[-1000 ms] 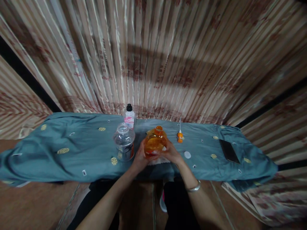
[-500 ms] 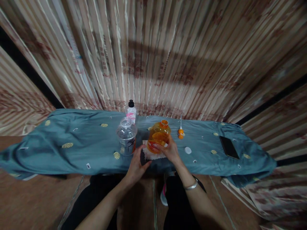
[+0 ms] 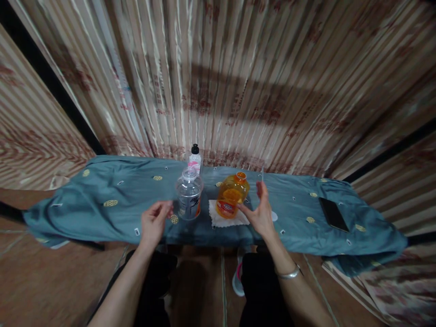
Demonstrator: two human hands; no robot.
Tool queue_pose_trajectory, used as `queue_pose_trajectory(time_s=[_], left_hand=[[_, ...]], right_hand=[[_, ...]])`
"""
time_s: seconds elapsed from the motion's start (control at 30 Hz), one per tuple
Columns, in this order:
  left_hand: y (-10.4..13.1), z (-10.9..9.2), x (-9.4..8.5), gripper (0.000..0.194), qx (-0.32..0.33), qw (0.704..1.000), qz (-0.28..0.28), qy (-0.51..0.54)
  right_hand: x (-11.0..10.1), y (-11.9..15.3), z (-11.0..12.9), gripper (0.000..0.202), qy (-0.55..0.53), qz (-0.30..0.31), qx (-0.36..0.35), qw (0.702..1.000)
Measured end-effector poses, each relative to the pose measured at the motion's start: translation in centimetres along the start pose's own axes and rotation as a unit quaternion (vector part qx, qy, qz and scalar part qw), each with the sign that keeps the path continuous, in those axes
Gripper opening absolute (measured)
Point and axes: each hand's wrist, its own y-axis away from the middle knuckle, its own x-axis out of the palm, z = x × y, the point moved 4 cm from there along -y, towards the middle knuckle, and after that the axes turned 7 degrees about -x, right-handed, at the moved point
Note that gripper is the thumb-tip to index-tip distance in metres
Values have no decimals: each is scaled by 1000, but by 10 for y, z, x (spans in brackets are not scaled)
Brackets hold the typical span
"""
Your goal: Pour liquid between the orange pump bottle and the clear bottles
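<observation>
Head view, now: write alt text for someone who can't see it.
A person's right hand is spread beside an orange bottle standing on a pale mat; the left hand is beside a clear bottle. A black-capped bottle stands behind the clear one; a dark flat slab lies right on the blue-green tablecloth.

No word, brand or number can be read with certainty. The rounded, see-through orange plastic bottle (image 3: 242,190), right of centre, bears a red label (image 3: 225,209) on its near face, with pale lettering too small to make out. To its left, the clear, colourless plastic bottle (image 3: 189,186) carries a dark and orange print (image 3: 190,206), equally illegible. Beyond that, the slim white bottle with a black cap (image 3: 195,158) shows pink marking, its wording blurred. On the far side, the pleated beige curtain (image 3: 218,59) has reddish, script-like marks and upright columns of small dark characters, none decipherable.
</observation>
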Motion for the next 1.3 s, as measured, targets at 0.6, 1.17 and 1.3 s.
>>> queue_pose_trajectory(time_s=[0.6,1.17,1.3], left_hand=[[-3,54,39,33,-189,964,-54,178],[32,5,52,46,-370,847,70,376],[39,-3,57,36,-388,828,58,402]], right_hand=[[158,-14,84,101,-197,135,94,967],[97,-24,136,77,-329,73,63,939],[93,-23,136,81,-310,91,42,945]])
